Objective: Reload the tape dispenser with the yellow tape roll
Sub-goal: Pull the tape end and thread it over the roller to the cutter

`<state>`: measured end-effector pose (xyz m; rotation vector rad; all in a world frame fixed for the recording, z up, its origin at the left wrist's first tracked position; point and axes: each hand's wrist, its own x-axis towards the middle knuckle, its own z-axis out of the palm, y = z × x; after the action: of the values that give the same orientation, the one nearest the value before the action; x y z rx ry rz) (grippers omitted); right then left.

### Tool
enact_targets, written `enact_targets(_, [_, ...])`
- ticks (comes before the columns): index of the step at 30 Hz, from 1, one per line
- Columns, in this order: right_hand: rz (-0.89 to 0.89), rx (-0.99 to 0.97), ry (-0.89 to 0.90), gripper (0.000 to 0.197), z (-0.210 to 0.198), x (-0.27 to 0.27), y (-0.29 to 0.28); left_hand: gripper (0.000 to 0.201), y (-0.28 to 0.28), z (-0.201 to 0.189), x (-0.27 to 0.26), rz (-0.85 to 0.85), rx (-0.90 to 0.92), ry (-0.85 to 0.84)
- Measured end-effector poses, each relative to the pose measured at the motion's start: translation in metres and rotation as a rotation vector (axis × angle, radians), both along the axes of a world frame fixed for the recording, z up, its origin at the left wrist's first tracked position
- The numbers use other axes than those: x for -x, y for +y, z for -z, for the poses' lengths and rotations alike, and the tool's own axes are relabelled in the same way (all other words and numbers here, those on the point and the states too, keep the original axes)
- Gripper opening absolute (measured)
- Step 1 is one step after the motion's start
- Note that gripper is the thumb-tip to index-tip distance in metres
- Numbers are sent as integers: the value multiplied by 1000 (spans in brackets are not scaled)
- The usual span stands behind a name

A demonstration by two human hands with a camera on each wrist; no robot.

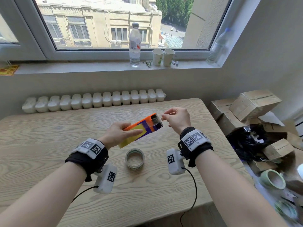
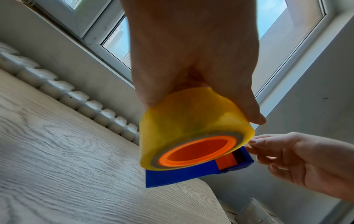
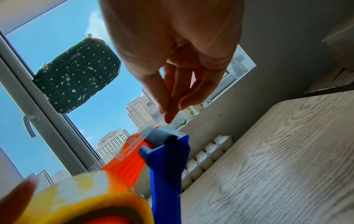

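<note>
L hand (image 1: 117,134) round yellow tape roll (image 2: 191,122) on orange-and-blue plastic tape dispenser (image 1: 148,124); R hand (image 1: 177,118) pinching clear tape end (image 3: 153,125).

Bare forearms; each wrist wears a black strap (image 1: 199,149) topped with white blocks bearing black square-pattern markers, plus a hanging white camera pod (image 1: 174,161) trailing a black cable (image 1: 194,194)

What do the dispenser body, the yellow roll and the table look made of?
Dispenser: rigid moulded plastic by its look, matte blue and glossy orange with crisp edges.
Yellow tape roll: translucent film, since light glows through it; its core material is unclear.
Table: pale wood grain, matte; whether laminate or solid wood is unclear.
</note>
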<state>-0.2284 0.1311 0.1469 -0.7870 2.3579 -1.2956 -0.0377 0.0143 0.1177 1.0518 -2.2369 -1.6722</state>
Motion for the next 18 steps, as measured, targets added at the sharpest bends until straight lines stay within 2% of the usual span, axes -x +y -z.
enact_targets(2, [-7, -12, 27, 10, -2, -1, 1, 54, 1, -1, 1, -7, -21, 10])
enact_targets(7, [-7, -42, 50, 6, -1, -1, 1, 50, 3, -5, -1, -16, -42, 26])
enact_targets(13, [-34, -33, -32, 7, 4, -1, 3, 51, 6, -7, -6, -3, -39, 57])
enact_targets(18, [-34, -5, -121, 10, 13, 0, 3, 27, 9, -9, -7, -16, -39, 66])
